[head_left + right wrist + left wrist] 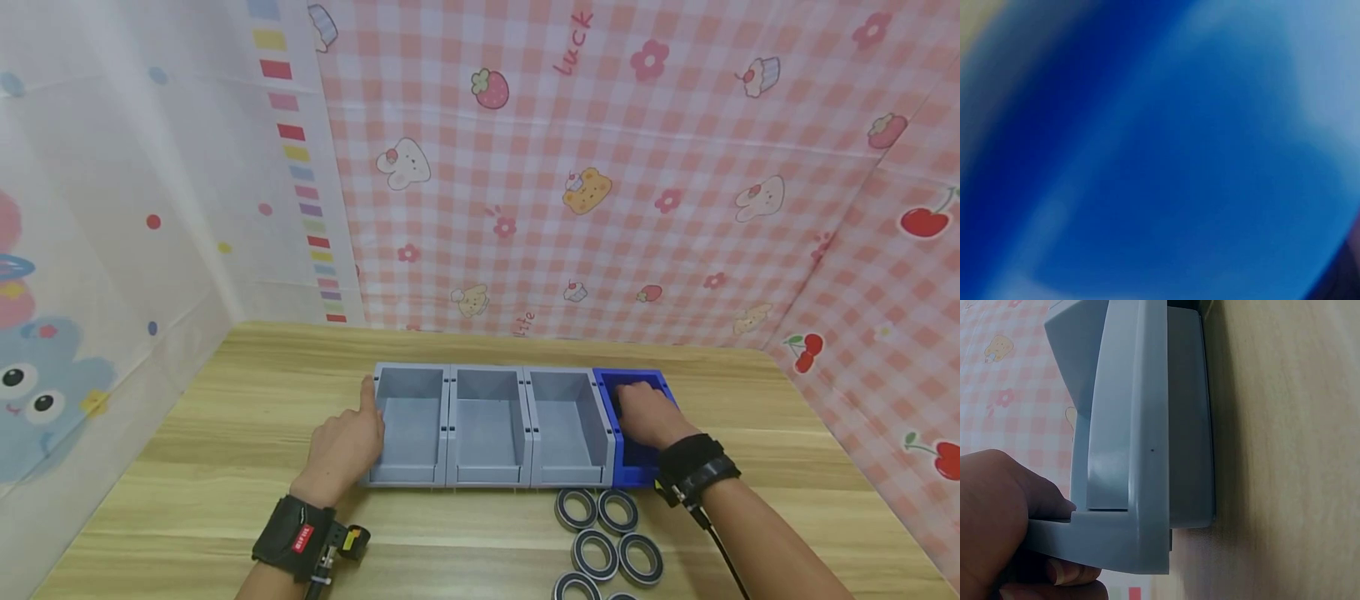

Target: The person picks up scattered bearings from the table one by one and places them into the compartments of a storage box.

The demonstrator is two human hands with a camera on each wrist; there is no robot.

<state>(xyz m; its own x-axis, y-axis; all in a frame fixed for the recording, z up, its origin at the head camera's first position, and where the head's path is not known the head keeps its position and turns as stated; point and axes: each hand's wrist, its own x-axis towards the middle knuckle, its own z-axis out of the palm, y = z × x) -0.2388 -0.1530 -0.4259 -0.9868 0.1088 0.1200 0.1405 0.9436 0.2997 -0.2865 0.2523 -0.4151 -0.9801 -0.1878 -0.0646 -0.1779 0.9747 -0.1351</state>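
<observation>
Pinching the end grey bin [410, 429] with the left hand [346, 443], reaching into the blue bin [635, 476], lower right, with the right hand [651, 414] (grip impossible to tell), possibly risking bumped bearings [612, 556] through uneven pulling.

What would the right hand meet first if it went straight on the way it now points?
Probably the left wall of the blue bin, towards its back corner: the right hand points forward and left into it. The fingertips are hidden, so they may already touch it.
</observation>
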